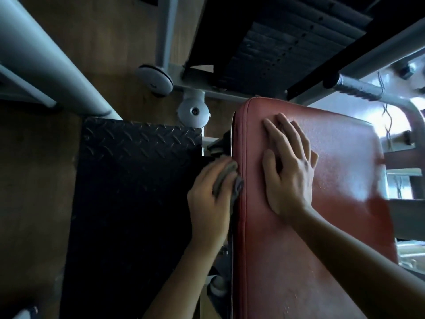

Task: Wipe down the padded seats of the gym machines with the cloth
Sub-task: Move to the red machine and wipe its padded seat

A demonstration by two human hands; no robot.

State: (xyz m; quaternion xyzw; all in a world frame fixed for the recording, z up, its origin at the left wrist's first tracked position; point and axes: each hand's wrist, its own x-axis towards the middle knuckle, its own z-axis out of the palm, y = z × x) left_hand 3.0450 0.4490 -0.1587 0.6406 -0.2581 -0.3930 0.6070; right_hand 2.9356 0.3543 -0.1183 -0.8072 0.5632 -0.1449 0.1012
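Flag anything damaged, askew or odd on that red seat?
Nothing torn or askew. The red padded seat shows pale specks across its top; whether they are droplets or wear, I cannot tell. The left hand holds the grey cloth at its side edge; the right hand lies flat on top.

A: Any room on the red padded seat (299, 261)?
B: Its lower half is bare; the right hand (287, 166) lies flat on the upper middle.
A: The left edge?
B: Tight. The left hand (207, 199) with the cloth (226, 180) fills the gap beside the black tread plate (138, 169), with a bracket (220, 143) just above it. A knurled bar (358, 89) crosses the upper right.
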